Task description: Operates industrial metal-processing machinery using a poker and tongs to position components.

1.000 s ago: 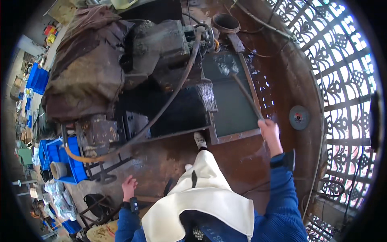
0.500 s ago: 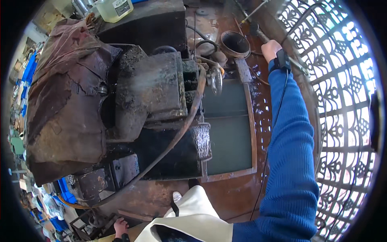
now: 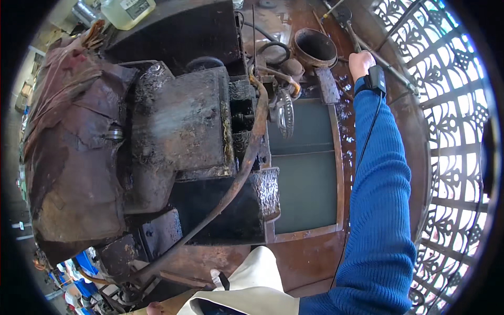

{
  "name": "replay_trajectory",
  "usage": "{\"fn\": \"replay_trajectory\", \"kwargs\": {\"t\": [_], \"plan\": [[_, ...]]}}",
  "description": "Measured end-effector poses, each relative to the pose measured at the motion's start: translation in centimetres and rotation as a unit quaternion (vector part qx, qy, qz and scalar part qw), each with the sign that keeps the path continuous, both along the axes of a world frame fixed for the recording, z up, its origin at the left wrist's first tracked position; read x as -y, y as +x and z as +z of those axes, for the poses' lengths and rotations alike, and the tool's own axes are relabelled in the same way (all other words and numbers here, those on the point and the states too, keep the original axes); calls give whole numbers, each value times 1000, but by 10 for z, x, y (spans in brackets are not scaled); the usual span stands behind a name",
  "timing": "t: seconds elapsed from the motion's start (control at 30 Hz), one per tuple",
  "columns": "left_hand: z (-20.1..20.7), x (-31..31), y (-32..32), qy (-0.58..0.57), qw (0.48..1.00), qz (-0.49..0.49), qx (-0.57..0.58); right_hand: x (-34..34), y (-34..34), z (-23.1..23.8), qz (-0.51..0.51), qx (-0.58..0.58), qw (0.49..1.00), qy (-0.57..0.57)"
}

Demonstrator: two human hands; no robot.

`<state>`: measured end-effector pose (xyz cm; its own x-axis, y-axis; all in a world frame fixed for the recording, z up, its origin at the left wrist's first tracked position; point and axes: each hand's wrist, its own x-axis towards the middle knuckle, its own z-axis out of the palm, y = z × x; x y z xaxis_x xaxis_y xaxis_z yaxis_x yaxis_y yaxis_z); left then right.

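At the upper right, my right arm in a blue ribbed sleeve reaches forward. My right hand (image 3: 361, 64), fingers curled, closes on the end of a dark rod (image 3: 355, 41), whose far end runs up toward the back wall. What kind of tool the rod belongs to is unclear. Only a small part of my left hand (image 3: 154, 308) shows at the lower edge, its fingers mostly cut off. To the left of the rod stands an open, rusty round pot (image 3: 316, 48). A grimy metal machine (image 3: 181, 123) fills the middle left.
A brown hose (image 3: 242, 176) curves across the machine's front. Beyond it lies a framed greenish panel or tank (image 3: 307, 197). Stained cloth (image 3: 73, 173) drapes the left side. A clear jug (image 3: 126, 11) stands at the back. Patterned metal grille (image 3: 451, 131) lines the right.
The view has shifted, so the machine sits further left. My right hand remains far out at the upper right on the rod. My left hand has dropped almost out of the lower edge.
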<state>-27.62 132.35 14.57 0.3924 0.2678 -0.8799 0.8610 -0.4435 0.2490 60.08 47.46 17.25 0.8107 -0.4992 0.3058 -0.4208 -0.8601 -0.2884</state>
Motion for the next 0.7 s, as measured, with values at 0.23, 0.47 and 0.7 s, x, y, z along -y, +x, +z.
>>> {"fn": "replay_trajectory", "kwargs": {"t": [0.23,0.47,0.7], "plan": [[-6,-16,1,-28,999,24,23,-17,26,-68,-18,10,996,87],[-3,9,-19,-25,997,53,58,-15,65,-199,0,28,1000,14],[-1,27,-53,-2,991,76,110,-52,57,-263,69,-82,994,18]]}}
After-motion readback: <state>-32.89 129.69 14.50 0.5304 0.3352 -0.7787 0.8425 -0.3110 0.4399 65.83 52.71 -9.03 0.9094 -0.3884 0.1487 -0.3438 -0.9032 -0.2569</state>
